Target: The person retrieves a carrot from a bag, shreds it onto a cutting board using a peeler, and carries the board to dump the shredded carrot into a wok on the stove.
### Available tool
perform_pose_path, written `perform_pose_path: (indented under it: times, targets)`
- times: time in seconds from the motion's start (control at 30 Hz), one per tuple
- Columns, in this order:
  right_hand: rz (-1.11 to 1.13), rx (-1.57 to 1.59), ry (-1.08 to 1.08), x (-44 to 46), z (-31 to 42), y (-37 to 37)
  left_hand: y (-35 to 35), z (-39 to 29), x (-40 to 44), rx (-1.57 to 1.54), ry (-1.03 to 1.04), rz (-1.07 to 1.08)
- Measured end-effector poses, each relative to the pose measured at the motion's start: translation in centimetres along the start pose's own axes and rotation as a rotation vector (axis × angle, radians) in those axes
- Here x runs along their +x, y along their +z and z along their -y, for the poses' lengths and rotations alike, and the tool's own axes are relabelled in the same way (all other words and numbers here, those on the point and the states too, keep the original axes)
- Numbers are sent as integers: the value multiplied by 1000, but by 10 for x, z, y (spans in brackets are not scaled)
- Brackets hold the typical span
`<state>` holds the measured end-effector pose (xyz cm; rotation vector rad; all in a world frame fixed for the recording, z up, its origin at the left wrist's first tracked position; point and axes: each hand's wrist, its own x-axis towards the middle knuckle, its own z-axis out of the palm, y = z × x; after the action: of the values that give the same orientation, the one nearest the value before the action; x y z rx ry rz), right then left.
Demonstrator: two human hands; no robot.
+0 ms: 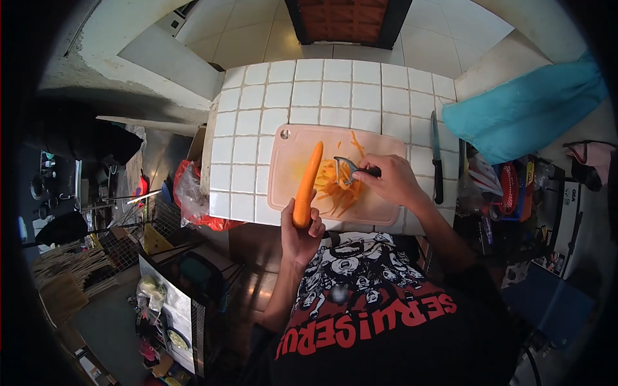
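In my left hand (299, 235) is a long peeled carrot (310, 183), gripped at its thick end, its thin tip pointing away from me over the cutting board. My right hand (391, 182) closes around the dark handle of a peeler (348, 168). The peeler's head is just right of the carrot, apart from it, above a heap of orange carrot peels (335, 193). Under both lies a pink cutting board (283, 154) with a hole in its far left corner. Fingers hide part of the carrot's thick end and most of the peeler's handle.
A knife (437, 157) with a black handle lies on the white tiled counter (309, 93), right of the board. A turquoise cloth (515, 112) hangs at the counter's right side. Plastic bags (192, 193) hang off the left edge. Cluttered shelves stand on both sides.
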<state>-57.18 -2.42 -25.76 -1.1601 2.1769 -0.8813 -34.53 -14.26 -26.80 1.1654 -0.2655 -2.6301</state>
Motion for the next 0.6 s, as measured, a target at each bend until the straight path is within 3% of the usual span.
perform_pose_path:
  times: [0.17, 0.6]
  targets:
    - [44, 201, 13, -3, 7, 5, 5, 3, 15, -2, -45, 286]
    - [-109, 192, -2, -5, 3, 7, 7, 13, 25, 5, -166, 252]
